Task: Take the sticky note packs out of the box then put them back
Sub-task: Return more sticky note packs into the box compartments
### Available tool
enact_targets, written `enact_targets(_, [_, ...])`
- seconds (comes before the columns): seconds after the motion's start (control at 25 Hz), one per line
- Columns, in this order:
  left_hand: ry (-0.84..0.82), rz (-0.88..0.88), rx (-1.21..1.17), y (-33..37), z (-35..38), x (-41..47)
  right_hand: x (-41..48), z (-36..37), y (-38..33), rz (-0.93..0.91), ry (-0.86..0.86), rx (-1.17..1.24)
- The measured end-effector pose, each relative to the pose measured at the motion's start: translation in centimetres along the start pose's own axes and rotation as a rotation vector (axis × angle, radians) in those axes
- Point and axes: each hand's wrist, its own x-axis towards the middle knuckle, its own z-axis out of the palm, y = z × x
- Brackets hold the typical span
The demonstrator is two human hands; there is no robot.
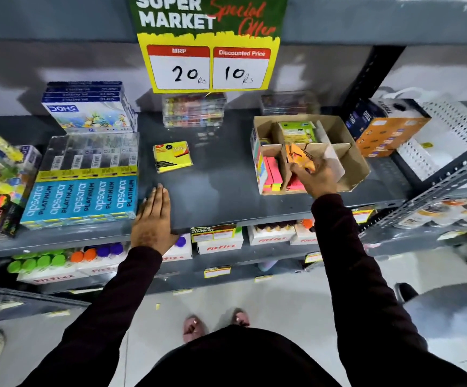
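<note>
one orange pack (pixel 300 157) held over divided box (pixel 349 152).

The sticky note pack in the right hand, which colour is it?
Orange; the pack held by the right hand shows best in the head view.

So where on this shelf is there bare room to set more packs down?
The widest free patch of grey metal shelf lies between the yellow sticky note pack and the divided cardboard box, ahead of the flat left hand. Left is crowded by blue Apsara pencil boxes; the right hand holds an orange pack at the box.
</note>
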Motion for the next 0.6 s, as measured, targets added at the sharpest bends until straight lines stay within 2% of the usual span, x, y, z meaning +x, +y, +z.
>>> enact_targets(0.12, [-0.006,0.003,-0.007,0.0,-0.1,-0.1,0.6,0.8,0.6,-0.002,-0.076,0.030])
enact_targets(0.32, [-0.007,-0.003,0.013,0.0,0.0,-0.1,1.0,0.9,1.6,-0.034,-0.079,0.056])
enact_targets(0.48, [0.010,0.004,0.001,0.0,-0.1,-0.1,0.3,1.4,2.3,-0.013,-0.042,-0.056])
enact_targets(0.6, [0.017,0.011,0.000,0.1,-0.2,-0.2,0.1,1.8,2.6,-0.053,-0.015,-0.271])
